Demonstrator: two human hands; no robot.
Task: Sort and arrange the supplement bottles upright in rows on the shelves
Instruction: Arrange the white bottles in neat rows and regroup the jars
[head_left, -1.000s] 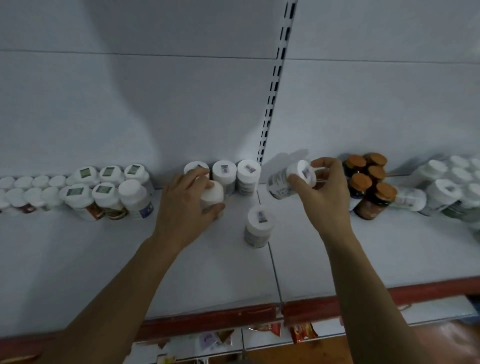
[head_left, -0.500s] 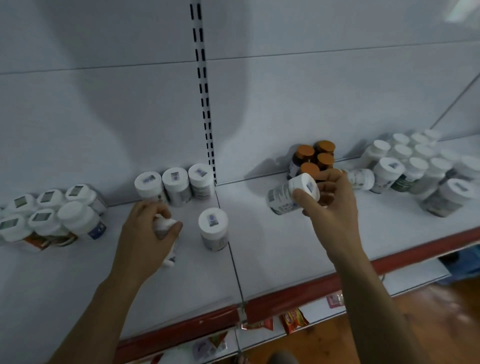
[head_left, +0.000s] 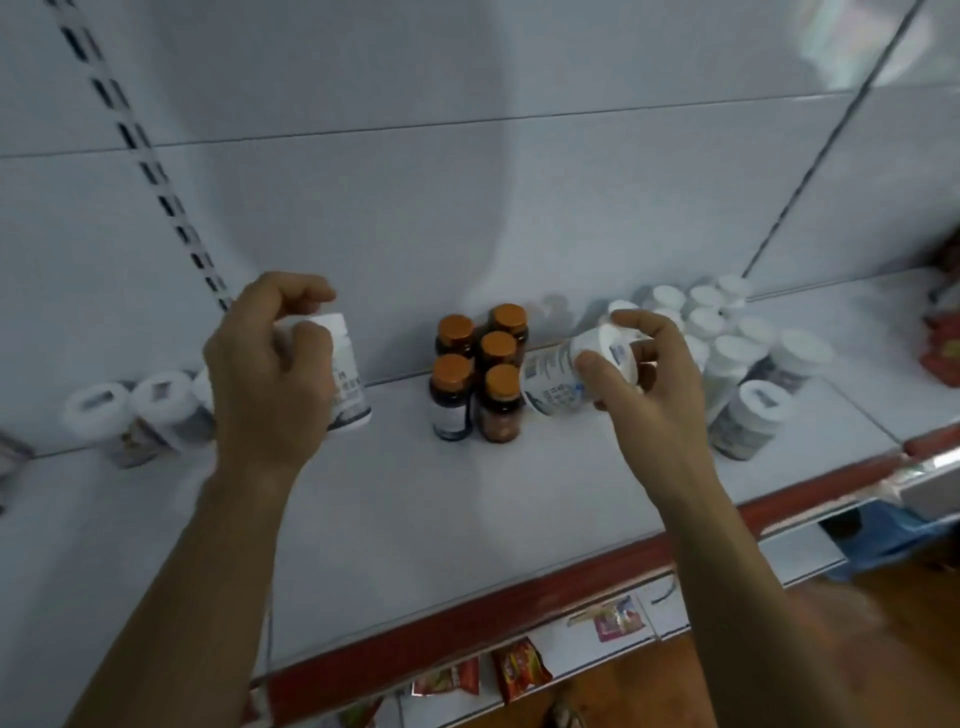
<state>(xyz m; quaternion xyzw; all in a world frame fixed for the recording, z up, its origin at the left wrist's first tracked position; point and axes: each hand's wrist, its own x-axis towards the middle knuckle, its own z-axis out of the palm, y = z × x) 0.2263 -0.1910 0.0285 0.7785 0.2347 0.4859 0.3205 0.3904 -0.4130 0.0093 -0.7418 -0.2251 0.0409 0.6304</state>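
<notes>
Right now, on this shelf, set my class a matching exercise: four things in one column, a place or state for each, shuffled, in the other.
1. left bottle, gripped by the left hand
2. right bottle, gripped by the right hand
3. orange-capped bottles
4. white-capped group

A. tipped sideways
B. standing between the hands
C. roughly upright
D. standing right of the right hand

Pairs: 1-C, 2-A, 3-B, 4-D

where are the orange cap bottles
Head view: the orange-capped bottles stand clustered mid-shelf near the back panel, just left of the white bottle in the right hand.
</notes>
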